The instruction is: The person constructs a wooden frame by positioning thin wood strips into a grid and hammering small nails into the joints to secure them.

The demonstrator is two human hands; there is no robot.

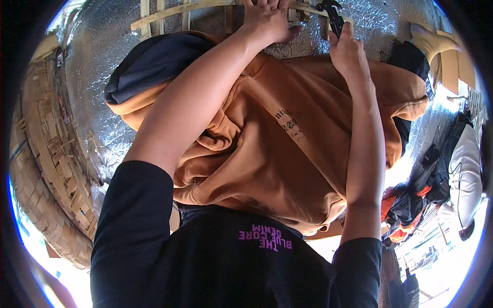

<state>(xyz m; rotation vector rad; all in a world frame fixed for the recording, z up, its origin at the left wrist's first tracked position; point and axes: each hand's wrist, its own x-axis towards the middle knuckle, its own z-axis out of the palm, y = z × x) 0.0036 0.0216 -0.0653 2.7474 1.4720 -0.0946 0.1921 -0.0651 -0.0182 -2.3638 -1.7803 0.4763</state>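
My right hand [349,54] is closed round the handle of a black claw hammer [336,21], its head up at the top edge. Beside it on the left, my left hand [267,21] grips a thin wooden slat [187,9], thumb held apart; the upper edge cuts off the fingertips. More pale slats cross under this one, over a silvery foil sheet [367,23]. Below both hands, a brown sweatshirt [292,149] lies bunched between my forearms, with dark cloth [159,64] at its upper left.
Woven bamboo strips [56,154] line the left side. At the right, what looks like a bare foot [434,42] sticks out from dark cloth. Farther right are a white cushion-like thing [466,167] and a pile of black and orange cloth [408,213].
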